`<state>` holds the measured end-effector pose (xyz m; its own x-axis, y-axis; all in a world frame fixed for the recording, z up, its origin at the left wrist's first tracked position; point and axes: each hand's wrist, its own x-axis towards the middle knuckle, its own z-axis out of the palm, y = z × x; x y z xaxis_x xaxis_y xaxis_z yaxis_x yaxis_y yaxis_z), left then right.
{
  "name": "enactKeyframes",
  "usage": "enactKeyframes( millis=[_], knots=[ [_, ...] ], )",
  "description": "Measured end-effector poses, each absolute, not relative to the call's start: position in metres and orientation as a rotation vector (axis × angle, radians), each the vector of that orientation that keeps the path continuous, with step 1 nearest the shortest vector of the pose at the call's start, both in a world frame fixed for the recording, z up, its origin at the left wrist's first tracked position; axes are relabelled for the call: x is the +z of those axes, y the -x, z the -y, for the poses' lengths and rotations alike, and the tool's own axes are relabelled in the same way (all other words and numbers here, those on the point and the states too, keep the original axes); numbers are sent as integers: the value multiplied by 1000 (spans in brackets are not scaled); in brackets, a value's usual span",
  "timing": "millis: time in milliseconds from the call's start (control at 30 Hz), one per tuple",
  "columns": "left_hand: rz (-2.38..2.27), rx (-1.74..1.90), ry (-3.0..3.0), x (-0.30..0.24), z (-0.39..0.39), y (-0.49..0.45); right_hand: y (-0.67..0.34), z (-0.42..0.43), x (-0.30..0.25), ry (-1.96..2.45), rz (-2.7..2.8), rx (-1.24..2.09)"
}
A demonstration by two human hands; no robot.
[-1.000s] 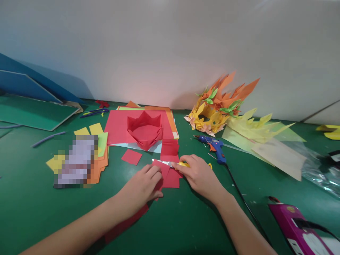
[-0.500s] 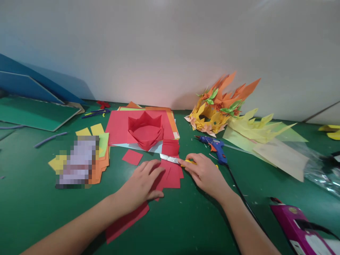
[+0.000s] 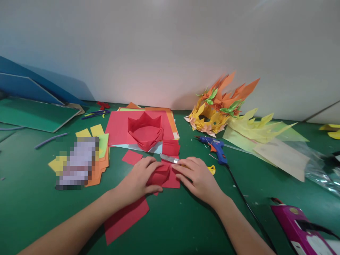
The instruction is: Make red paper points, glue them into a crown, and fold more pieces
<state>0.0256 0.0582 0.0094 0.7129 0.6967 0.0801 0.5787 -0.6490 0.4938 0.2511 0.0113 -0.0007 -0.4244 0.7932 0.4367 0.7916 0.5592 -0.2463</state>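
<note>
Several red paper squares overlap on the green table [image 3: 191, 219] in front of me. My left hand [image 3: 139, 177] is closed on a red paper piece [image 3: 159, 174], which bends up off the sheets below it. My right hand [image 3: 198, 177] lies low beside it with fingers stretched forward, the tips at the right edge of the red paper. A yellow-handled blade [image 3: 168, 158] lies flat, silver end leftward, its handle partly hidden under my right hand. A stack of red squares [image 3: 170, 147] sits just beyond the blade. A longer red sheet [image 3: 127, 223] extends from under my left forearm.
A red paper crown [image 3: 145, 131] stands on coloured sheets. To the right lie a blue glue gun [image 3: 217, 148] with its cord, a yellow crown [image 3: 207, 122] and an orange crown [image 3: 225, 95]. At left a pixelated object [image 3: 78, 161] rests on paper pieces. A magenta box [image 3: 289, 221] is near right.
The red paper under my left hand has bent upward. My right hand has moved slightly left and down, from the yellow handle toward the paper, and the handle's yellow end shows more.
</note>
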Motion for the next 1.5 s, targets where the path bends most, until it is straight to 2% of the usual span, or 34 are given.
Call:
enactKeyframes(
  millis=[367,667,767,900,1033,1267,1400,1500],
  knots=[
    [-836,603,-2254,21,-56,-26,-226,-5,-5,1163,1980,411],
    [-959,455,-1915,52,-52,-18,-213,0,-8,1137,1756,653],
    [-996,337,-1974,59,-60,-4,-214,-1,-7,1120,1802,601],
    [-919,29,-2027,62,-69,11,-222,-6,-5,1153,1889,273],
    [-812,12,-2087,63,-68,10,-236,-12,-5,1308,1878,-3],
    [-729,-27,-2120,71,-70,13,-252,-15,-13,1514,1877,-22],
    [-955,-28,-2092,69,-75,17,-252,-14,-13,1528,1926,26],
    [-1116,122,-2072,59,-81,17,-251,-14,-12,1508,1920,59]
  ],
)
